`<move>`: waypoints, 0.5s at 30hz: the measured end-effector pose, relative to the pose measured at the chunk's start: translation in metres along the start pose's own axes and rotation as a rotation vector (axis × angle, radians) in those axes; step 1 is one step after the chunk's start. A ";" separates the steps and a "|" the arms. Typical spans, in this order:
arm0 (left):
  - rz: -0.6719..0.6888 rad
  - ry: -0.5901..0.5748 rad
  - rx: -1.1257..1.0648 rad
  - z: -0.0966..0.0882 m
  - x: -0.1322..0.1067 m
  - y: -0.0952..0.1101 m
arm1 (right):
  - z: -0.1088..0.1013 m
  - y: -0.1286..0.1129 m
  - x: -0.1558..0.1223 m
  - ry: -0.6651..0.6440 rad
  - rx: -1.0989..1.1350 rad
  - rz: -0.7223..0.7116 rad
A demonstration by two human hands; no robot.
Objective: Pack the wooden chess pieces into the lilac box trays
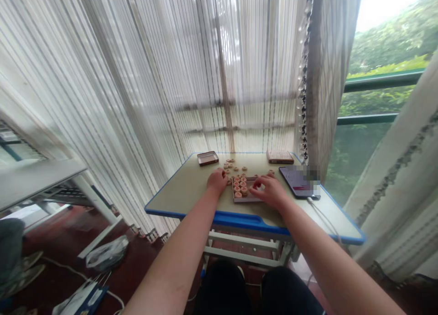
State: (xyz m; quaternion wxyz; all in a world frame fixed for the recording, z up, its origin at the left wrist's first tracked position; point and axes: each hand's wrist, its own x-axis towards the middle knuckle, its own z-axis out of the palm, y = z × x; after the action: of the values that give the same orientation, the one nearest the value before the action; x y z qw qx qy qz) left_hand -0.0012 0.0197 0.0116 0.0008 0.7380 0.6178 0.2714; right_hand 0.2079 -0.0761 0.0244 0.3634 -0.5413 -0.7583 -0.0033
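Round wooden xiangqi pieces with red characters (pixel 237 188) stand in two columns in the left part of a shallow open box (pixel 248 199). My right hand (pixel 269 188) is over the right part of this box, its thumb and forefinger pinched together. What is between those fingertips is too small to make out. Left of the box, my left hand (pixel 217 181) rests low over the tabletop with its fingers curled, close to a loose piece (pixel 229 182). The left fingertips are partly hidden. More loose pieces (pixel 236 169) lie scattered beyond both hands.
The blue-edged table (pixel 181 187) also carries a small open tray or lid (pixel 207 158) at the back left and a closed box (pixel 279 156) at the back right. A phone (pixel 296 183) with a cable (pixel 323 211) lies on the right. Striped curtains hang behind.
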 end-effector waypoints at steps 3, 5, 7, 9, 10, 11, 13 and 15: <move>0.023 -0.031 0.006 0.000 0.004 0.002 | 0.002 0.001 0.000 -0.061 -0.028 0.021; 0.054 -0.035 0.011 0.002 0.006 0.002 | 0.004 0.002 0.001 -0.076 -0.044 0.033; 0.079 -0.038 0.024 0.003 0.007 0.000 | 0.006 0.004 0.002 -0.093 -0.055 0.043; 0.095 -0.037 0.031 0.005 0.008 -0.003 | 0.006 0.007 0.002 -0.110 -0.056 0.047; 0.101 -0.035 0.029 0.006 0.008 -0.004 | 0.007 0.008 0.003 -0.105 -0.056 0.052; 0.104 -0.034 0.023 0.006 0.008 -0.004 | 0.007 0.009 0.003 -0.088 -0.061 0.060; 0.105 -0.034 0.010 0.006 0.008 -0.005 | 0.007 0.010 0.003 -0.041 -0.078 0.083; 0.095 -0.036 0.005 0.006 0.008 -0.005 | 0.007 0.011 0.003 -0.034 -0.092 0.097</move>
State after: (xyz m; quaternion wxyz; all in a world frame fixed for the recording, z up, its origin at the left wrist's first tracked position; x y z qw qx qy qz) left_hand -0.0029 0.0303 0.0077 -0.0029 0.7713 0.5827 0.2562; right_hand 0.2126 -0.0660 0.0167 0.3249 -0.5935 -0.7362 -0.0111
